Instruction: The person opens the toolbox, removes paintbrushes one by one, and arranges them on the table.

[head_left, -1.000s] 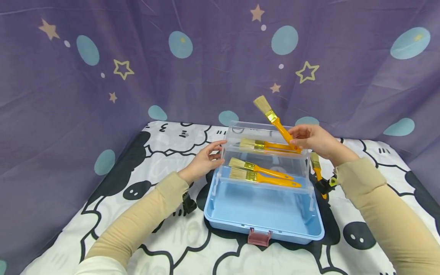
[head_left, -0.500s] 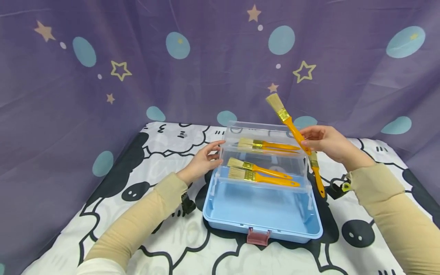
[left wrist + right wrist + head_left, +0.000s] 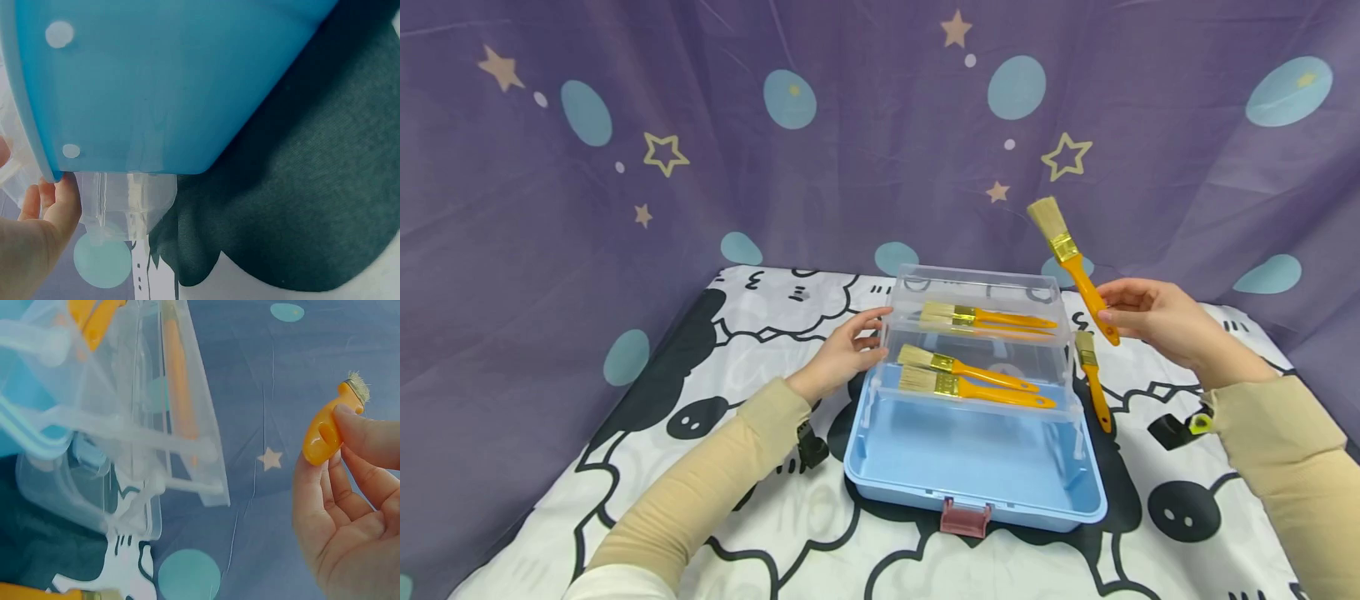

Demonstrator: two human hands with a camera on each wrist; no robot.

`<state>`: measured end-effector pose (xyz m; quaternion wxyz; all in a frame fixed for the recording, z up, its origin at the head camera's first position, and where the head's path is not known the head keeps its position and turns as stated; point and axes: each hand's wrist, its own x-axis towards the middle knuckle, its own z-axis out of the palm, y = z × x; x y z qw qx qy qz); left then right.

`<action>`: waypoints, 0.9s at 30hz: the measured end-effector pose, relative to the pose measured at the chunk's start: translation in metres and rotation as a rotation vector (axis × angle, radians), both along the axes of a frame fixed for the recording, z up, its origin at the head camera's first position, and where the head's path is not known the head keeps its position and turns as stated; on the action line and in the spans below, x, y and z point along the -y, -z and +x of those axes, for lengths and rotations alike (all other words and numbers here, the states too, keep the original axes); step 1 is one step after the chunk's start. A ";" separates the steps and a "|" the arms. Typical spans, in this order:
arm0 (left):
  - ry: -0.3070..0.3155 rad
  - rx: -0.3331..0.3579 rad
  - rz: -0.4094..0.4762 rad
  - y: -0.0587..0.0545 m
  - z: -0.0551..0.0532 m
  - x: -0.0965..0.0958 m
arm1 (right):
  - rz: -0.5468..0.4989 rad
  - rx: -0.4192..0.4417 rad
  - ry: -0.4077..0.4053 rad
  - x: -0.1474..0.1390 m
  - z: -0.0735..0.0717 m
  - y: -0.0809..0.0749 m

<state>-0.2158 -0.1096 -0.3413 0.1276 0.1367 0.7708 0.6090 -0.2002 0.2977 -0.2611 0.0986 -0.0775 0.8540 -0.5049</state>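
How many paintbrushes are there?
At least 5: one brush in the right hand, one on the cloth, two in the lower tray, one in the upper tray, where another may be hidden.

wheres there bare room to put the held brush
Bare: the visible floor of the blue box, between clear trays and pink latch; the printed cloth just in front of that latch. Crowded: the trays, holding brushes, and the box's right side, where a loose brush lies.
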 end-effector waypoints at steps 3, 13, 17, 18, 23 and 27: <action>0.001 0.002 0.004 0.000 0.000 0.000 | -0.018 0.005 0.011 -0.007 0.003 0.005; 0.005 0.004 0.008 0.000 0.000 0.000 | -0.119 0.050 0.025 -0.024 0.014 0.027; 0.004 0.005 0.008 0.000 -0.001 0.000 | -0.154 0.075 0.041 -0.030 0.018 0.035; 0.004 0.006 0.010 0.001 -0.001 0.000 | -0.174 0.085 0.046 -0.032 0.019 0.037; 0.000 0.005 0.014 0.002 -0.002 0.001 | -0.315 0.129 0.073 -0.040 0.022 0.046; -0.003 0.002 0.017 0.002 -0.002 0.000 | -0.403 0.153 0.087 -0.045 0.025 0.053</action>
